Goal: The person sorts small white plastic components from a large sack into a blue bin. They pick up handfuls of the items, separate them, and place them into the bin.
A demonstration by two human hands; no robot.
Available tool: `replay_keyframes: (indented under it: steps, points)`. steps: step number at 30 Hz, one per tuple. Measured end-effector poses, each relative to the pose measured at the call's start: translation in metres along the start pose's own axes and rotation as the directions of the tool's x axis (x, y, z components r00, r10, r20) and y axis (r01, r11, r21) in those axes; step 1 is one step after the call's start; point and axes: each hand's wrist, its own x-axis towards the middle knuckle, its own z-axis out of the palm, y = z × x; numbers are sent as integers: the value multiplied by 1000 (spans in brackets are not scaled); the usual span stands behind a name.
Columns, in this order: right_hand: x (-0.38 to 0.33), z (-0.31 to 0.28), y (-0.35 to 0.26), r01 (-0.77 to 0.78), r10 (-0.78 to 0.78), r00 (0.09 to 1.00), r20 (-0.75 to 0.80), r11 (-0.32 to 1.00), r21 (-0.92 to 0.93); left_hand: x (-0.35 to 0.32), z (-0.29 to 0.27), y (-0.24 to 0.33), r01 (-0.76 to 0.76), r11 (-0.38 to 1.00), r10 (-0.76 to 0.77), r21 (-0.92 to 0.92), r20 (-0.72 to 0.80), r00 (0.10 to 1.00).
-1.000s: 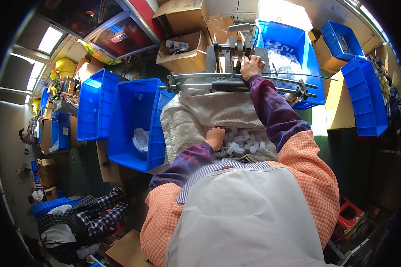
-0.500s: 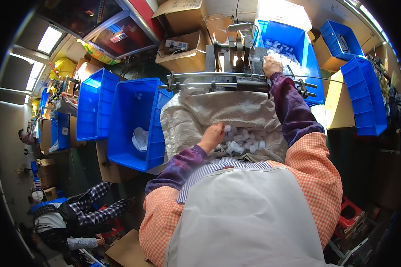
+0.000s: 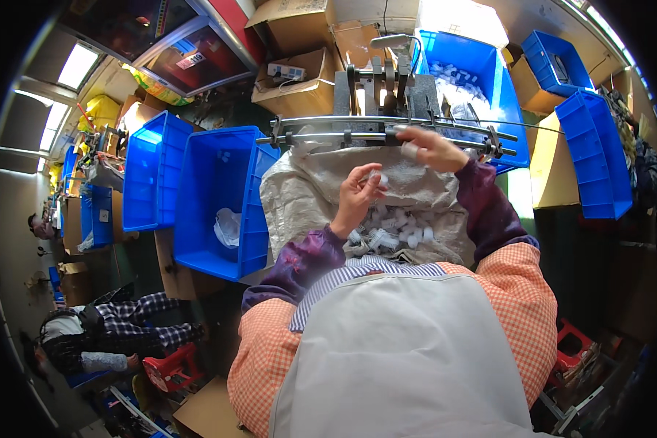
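Caps, small white plastic ones, sit heaped in a crinkly woven sack right under the metal rails. Left hand is curled, pinching one cap at its fingertips above the pile. Right hand grips another pale piece up by the rails. Glossy blue bin sits beside the sack.
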Motion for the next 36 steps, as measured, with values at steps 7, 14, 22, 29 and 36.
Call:
replay_keyframes:
  steps: [7, 14, 22, 29, 36]
  points:
    - [24, 12, 11, 78, -102, 962, -253, 992, -103, -3, -5, 0, -49, 825, 51, 563, 13, 999]
    - [95, -44, 88, -348, -269, 757, -596, 606, -716, -67, -54, -51, -324, 40, -372, 945, 315, 873]
    - [108, -42, 93, -328, -265, 786, -559, 588, -740, -60, -70, -71, -308, 308, -385, 900, 413, 825]
    - [107, -42, 97, -344, -262, 790, -554, 559, -755, -63, -75, -57, -204, 517, -245, 832, 372, 895]
    - [107, -40, 90, -381, -226, 796, -562, 534, -755, -65, -84, -49, -100, 507, -431, 856, 353, 831]
